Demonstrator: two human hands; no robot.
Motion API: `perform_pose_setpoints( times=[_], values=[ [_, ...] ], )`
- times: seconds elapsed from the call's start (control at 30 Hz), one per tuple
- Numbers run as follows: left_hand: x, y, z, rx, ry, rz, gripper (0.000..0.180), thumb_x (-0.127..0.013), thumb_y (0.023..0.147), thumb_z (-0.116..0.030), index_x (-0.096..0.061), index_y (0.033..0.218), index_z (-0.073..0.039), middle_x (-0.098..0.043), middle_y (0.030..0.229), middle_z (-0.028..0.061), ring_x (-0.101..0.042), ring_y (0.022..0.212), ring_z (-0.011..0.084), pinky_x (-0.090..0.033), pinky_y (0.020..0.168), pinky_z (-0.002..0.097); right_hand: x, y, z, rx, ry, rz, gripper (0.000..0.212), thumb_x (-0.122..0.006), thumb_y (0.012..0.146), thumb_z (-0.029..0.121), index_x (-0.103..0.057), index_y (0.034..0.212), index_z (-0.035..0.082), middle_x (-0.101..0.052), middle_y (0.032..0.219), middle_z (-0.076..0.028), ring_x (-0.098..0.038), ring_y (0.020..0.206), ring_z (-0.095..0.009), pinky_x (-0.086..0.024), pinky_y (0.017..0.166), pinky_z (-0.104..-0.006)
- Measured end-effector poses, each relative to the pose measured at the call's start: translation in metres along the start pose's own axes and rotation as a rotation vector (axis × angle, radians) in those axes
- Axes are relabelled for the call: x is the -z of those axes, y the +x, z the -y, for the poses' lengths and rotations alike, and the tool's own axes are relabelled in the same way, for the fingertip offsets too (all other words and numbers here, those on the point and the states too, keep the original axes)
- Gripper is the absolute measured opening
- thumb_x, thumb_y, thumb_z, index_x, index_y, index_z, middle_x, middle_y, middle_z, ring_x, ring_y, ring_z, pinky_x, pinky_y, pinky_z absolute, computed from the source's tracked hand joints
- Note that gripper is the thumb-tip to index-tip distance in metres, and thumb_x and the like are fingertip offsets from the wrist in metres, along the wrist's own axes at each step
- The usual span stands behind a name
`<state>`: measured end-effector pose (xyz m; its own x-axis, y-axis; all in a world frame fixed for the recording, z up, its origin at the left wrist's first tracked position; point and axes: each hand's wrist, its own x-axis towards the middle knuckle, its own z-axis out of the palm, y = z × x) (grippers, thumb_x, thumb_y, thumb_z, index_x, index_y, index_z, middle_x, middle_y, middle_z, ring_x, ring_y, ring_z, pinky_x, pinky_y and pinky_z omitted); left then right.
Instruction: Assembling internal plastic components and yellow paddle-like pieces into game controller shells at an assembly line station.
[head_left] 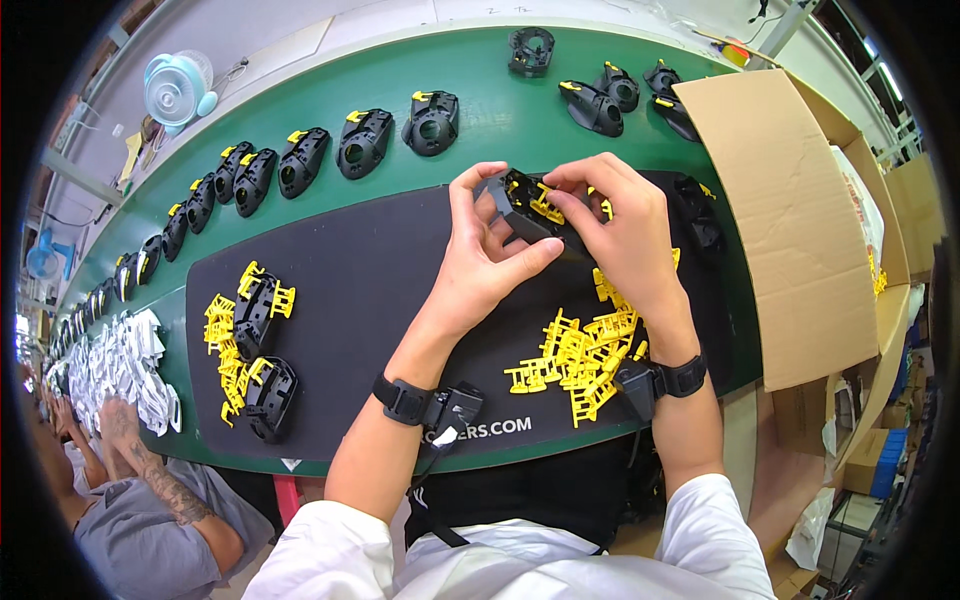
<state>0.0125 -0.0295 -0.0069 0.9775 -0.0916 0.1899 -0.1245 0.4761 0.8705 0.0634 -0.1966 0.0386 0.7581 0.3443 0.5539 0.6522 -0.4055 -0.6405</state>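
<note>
My left hand (478, 258) is closed around a black plastic housing (516, 212), holding it tilted above the dark mat (400, 290). A yellow plastic piece with short bars (546, 204) sits at the housing's open side. My right hand (628, 228) pinches that yellow piece against the housing with thumb and fingers. Below my right wrist lies a loose heap of similar yellow pieces (582, 358). Toward the mat's left side are two black housings (262, 312) with yellow pieces on them, beside a smaller yellow heap (224, 345).
Black shells with yellow tabs (364, 145) line the far side of the green table (480, 110). An open cardboard box (790, 230) stands close on the right. At left, a co-worker's tattooed arm (170, 480) reaches near a pile of white pieces (125, 365).
</note>
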Motion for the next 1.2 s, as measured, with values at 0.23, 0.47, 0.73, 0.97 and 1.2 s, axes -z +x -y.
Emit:
perform_pose_setpoints(
  times=[0.23, 0.47, 0.73, 0.97, 1.2],
  values=[
    [0.003, -0.003, 0.004, 0.007, -0.021, 0.026, 0.084, -0.078, 0.087, -0.001, -0.021, 0.148, -0.012, -0.048, 0.141, 0.0138, -0.054, 0.127, 0.0206, -0.052, 0.102, 0.0351, -0.004, 0.000, -0.002, 0.098, 0.014, -0.040, 0.013, -0.074, 0.086, -0.003, -0.075, 0.098, 0.003, -0.070, 0.089, -0.008, -0.071, 0.073, -0.018, -0.055, 0.061, -0.0287],
    [0.005, -0.004, -0.006, 0.046, 0.014, 0.036, 0.082, -0.079, 0.089, -0.004, -0.023, 0.148, -0.012, -0.051, 0.140, 0.0144, -0.055, 0.127, 0.0215, -0.051, 0.104, 0.0366, -0.001, 0.000, 0.006, 0.042, 0.000, -0.011, 0.013, -0.075, 0.085, -0.004, -0.075, 0.096, 0.001, -0.070, 0.088, -0.008, -0.071, 0.073, -0.019, -0.055, 0.063, -0.0296],
    [0.011, -0.005, -0.001, 0.037, 0.100, 0.032, 0.073, -0.067, 0.099, -0.021, -0.021, 0.156, -0.013, -0.051, 0.140, 0.0117, -0.054, 0.130, 0.0219, -0.051, 0.104, 0.0410, -0.001, -0.001, 0.004, 0.020, 0.060, 0.014, 0.010, -0.074, 0.087, -0.001, -0.075, 0.096, 0.001, -0.068, 0.087, -0.006, -0.064, 0.072, -0.015, -0.049, 0.062, -0.0280],
    [-0.003, -0.008, -0.012, 0.171, -0.125, -0.015, 0.067, -0.041, 0.105, -0.045, -0.021, 0.163, -0.017, -0.051, 0.144, 0.0084, -0.055, 0.131, 0.0217, -0.052, 0.101, 0.0435, 0.000, -0.006, -0.014, -0.304, 0.491, 0.238, 0.015, -0.073, 0.091, 0.006, -0.066, 0.103, 0.004, -0.046, 0.083, 0.007, -0.038, 0.068, -0.001, -0.033, 0.059, -0.0198],
    [-0.002, -0.007, -0.014, 0.176, -0.204, -0.091, 0.068, -0.040, 0.103, -0.050, -0.031, 0.160, -0.015, -0.055, 0.141, 0.0098, -0.057, 0.128, 0.0223, -0.050, 0.104, 0.0418, -0.004, -0.003, -0.006, -0.512, 0.645, 0.372, 0.014, -0.073, 0.095, 0.011, -0.063, 0.103, 0.006, -0.042, 0.073, 0.011, -0.035, 0.066, 0.001, -0.028, 0.057, -0.0197]
  ],
)
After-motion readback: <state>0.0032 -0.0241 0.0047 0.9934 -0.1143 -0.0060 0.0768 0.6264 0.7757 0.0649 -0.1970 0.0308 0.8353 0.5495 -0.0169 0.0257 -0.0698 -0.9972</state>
